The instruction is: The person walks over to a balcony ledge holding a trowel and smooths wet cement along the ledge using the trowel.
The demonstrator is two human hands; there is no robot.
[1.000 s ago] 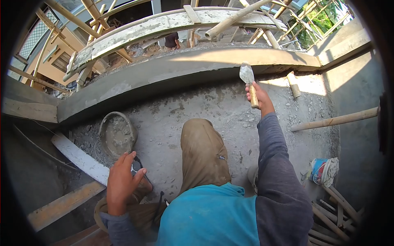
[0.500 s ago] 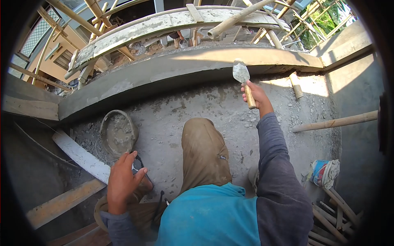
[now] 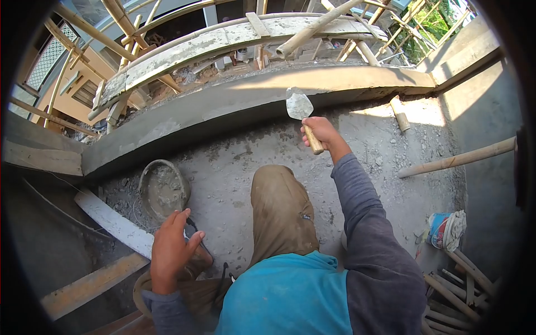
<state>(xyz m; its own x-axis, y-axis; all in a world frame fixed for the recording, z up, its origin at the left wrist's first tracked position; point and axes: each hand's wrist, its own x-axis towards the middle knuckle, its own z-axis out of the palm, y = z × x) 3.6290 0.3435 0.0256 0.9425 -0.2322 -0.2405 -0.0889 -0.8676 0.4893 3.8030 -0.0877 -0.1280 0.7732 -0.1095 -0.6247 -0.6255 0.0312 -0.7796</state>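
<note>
My right hand (image 3: 320, 134) is wrapped round the wooden handle of a trowel (image 3: 300, 104). Its pale, mortar-smeared blade points away from me, close to the inner face of the low plastered wall (image 3: 223, 106). My left hand (image 3: 172, 245) hovers above my bent left leg with its fingers apart, holding nothing. Just beyond its fingertips sits a round bucket (image 3: 163, 188) with grey mortar inside.
Bamboo scaffolding with a pale plank (image 3: 223, 39) runs beyond the wall. A bamboo pole (image 3: 458, 165) juts in from the right. A mortar-caked paint pail (image 3: 446, 230) stands near bamboo pieces (image 3: 455, 298). Boards (image 3: 92, 285) lie at left.
My right hand has moved left with the trowel, along the wall. The left hand stays near the bucket, its fingers still apart. The view has shifted slightly.
</note>
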